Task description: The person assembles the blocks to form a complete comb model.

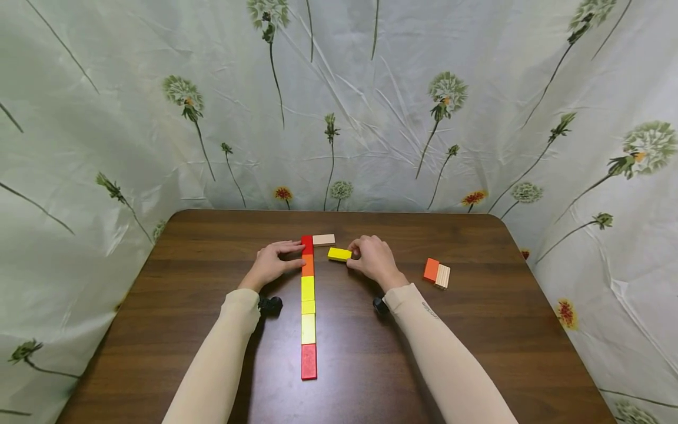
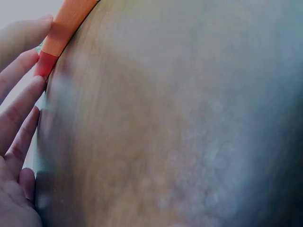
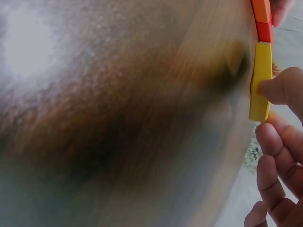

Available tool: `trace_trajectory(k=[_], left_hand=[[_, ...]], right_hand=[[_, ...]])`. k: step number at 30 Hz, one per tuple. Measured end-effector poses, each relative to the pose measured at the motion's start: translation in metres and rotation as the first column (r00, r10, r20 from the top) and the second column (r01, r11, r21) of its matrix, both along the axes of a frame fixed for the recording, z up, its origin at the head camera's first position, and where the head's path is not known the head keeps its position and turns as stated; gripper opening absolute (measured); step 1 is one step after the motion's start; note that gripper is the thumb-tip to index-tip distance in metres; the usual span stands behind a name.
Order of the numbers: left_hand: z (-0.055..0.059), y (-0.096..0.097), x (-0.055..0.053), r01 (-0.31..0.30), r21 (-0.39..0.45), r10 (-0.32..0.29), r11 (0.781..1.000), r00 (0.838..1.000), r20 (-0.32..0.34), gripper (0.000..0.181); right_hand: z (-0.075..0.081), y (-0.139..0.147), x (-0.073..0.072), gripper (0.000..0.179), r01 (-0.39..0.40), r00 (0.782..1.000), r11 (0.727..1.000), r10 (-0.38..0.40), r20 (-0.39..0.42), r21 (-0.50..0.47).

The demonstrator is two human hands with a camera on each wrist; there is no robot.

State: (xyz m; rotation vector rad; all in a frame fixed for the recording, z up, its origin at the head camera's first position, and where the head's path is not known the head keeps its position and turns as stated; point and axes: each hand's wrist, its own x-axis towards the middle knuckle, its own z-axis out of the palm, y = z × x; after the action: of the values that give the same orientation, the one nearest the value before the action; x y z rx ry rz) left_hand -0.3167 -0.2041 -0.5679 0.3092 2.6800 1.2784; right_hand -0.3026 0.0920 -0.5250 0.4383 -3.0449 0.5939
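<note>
Wooden blocks lie end to end in a straight column on the table. At its far end my left hand [image 1: 271, 265] touches the left side of the red block [image 1: 307, 242] and the orange block [image 1: 308, 266], fingers fairly straight. Those fingertips also show against both blocks in the left wrist view. My right hand [image 1: 375, 260] pinches a yellow block [image 1: 339, 254] by its right end, between thumb and fingers. A natural wood block [image 1: 324, 239] extends rightward from the red one, just beyond the yellow block.
Nearer in the column come two yellow blocks, a pale yellow block [image 1: 308, 328] and another red block [image 1: 309, 361]. Off to the right, an orange block [image 1: 431, 270] sits beside natural wood pieces [image 1: 442, 276]. A flowered curtain [image 1: 392, 118] hangs behind the brown table [image 1: 212, 235].
</note>
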Motion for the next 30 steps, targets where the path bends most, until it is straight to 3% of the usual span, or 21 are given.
trace_trajectory(k=[16,30], left_hand=[[0.0,0.0,0.0,-0.003,-0.004,0.003,1.0,1.0,0.007,0.056],[0.001,0.001,0.001,-0.002,0.003,0.002,1.0,1.0,0.009,0.056]], right_hand=[[-0.01,-0.01,-0.008,0.024,0.008,0.998,0.999,-0.005,0.064,-0.042],[-0.011,-0.022,-0.008,0.028,0.033,0.998,0.999,-0.033,0.049,-0.002]])
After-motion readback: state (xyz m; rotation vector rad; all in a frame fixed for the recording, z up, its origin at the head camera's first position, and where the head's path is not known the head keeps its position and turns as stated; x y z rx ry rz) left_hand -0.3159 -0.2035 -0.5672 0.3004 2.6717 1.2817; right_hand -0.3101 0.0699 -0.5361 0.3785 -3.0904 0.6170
